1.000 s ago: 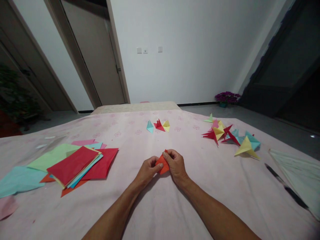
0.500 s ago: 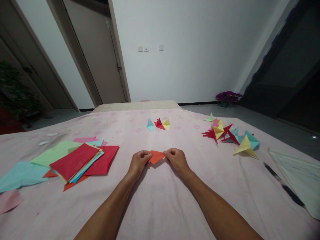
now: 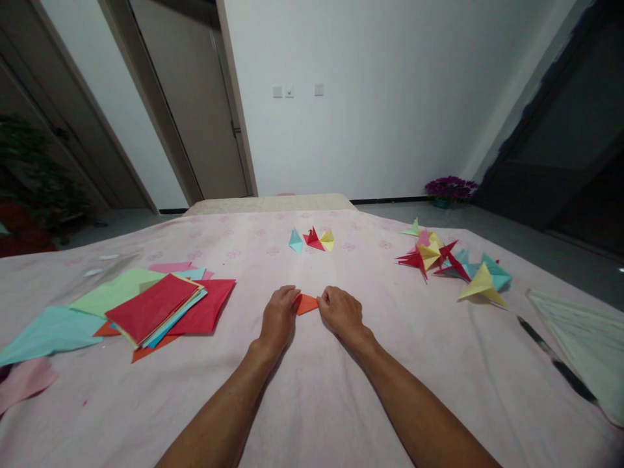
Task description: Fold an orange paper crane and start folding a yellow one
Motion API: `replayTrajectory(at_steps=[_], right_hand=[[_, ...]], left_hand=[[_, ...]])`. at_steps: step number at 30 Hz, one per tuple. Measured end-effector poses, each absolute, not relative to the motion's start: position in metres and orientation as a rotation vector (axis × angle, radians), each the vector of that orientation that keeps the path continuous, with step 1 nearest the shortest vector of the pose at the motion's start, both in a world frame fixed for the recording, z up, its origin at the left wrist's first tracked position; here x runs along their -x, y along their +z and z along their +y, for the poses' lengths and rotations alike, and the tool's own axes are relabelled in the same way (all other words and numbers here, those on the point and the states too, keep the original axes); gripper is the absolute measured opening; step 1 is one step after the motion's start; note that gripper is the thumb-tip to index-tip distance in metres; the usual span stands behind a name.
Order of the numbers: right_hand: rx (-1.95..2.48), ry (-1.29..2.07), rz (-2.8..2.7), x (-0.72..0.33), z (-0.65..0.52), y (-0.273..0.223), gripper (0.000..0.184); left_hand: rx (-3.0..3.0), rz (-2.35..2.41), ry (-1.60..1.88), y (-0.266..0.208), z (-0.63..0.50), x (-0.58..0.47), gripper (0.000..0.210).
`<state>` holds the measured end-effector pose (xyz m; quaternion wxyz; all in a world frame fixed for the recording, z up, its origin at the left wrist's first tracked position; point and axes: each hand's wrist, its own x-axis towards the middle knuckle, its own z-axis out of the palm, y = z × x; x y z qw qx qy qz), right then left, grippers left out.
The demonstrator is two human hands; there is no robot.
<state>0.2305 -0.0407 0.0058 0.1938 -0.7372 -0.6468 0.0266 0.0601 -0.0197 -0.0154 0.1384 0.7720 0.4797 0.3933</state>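
Note:
A small folded piece of orange paper (image 3: 307, 304) lies between my two hands at the middle of the table. My left hand (image 3: 281, 314) is closed on its left end, with the fingers covering that part. At the opposite end, my right hand (image 3: 341, 311) pinches the paper's right tip between thumb and bent forefinger. Beyond the hands stand a light blue folded paper piece (image 3: 295, 241), a red paper crane (image 3: 313, 238) and a yellow folded paper piece (image 3: 327, 240).
Coloured paper sheets (image 3: 151, 309) are stacked on the left of the pink tablecloth (image 3: 302, 403). Several folded paper cranes (image 3: 480, 286) sit in a heap on the right. Near the right edge lie a black pen (image 3: 556, 357) and a notebook (image 3: 585, 344).
Both hands have turned inward around the orange paper, and the left fingers now cover more of it. The paper looks narrower than before. The view has shifted slightly.

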Motion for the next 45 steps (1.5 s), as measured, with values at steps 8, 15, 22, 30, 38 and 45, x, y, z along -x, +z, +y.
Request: replayTrajectory(at_steps=[8, 15, 22, 30, 38, 45], right_hand=[[2.044, -0.041, -1.855, -0.234, -0.041, 0.004, 0.017], [1.996, -0.003, -1.819, -0.24, -0.041, 0.005, 0.016], [1.953, 0.052, -1.794, -0.245, -0.042, 0.002, 0.015], [1.845, 0.049, -1.898, -0.247, -0.043, 0.006, 0.007], [1.74, 0.102, -2.0, -0.236, -0.051, 0.009, 0.012], [1.541, 0.279, -1.816, -0.24, -0.048, 0.01, 0.018]], left_hand=[[-2.664, 1.248, 0.659, -0.016, -0.035, -0.065, 0.044], [-2.802, 1.213, 0.419, -0.009, -0.045, -0.055, 0.059], [-2.803, 1.253, 0.372, -0.005, -0.058, -0.052, 0.062], [-2.582, 1.415, 0.68, -0.012, -0.058, -0.054, 0.033], [-2.5, 1.491, 0.938, -0.014, -0.032, -0.044, 0.022], [-2.39, 1.414, 0.967, -0.015, -0.022, -0.038, 0.025]])
